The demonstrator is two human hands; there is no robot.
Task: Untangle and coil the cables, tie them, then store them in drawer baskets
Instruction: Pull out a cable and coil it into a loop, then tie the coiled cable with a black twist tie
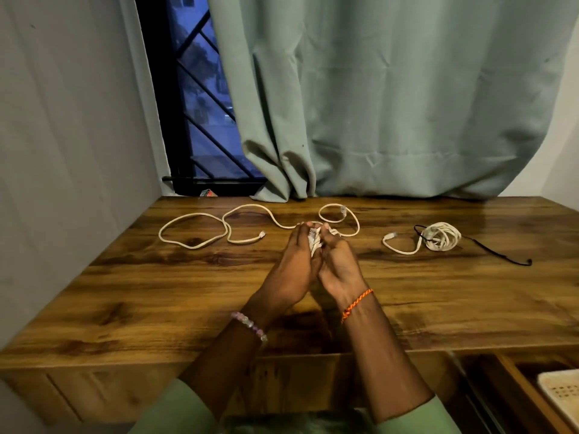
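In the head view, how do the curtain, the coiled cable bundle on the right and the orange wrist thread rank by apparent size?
1. Curtain
2. Coiled cable bundle
3. Orange wrist thread, though it lies nearer the camera.

no readable text, no labels, no brands, no numbers, no signs

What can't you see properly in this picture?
Head view only:
- The cable bundle: mostly hidden between the left hand and right hand, so its knots are unclear.
- The basket: cut off by the picture's right edge.
- The plug on the loose cable: too small to identify.
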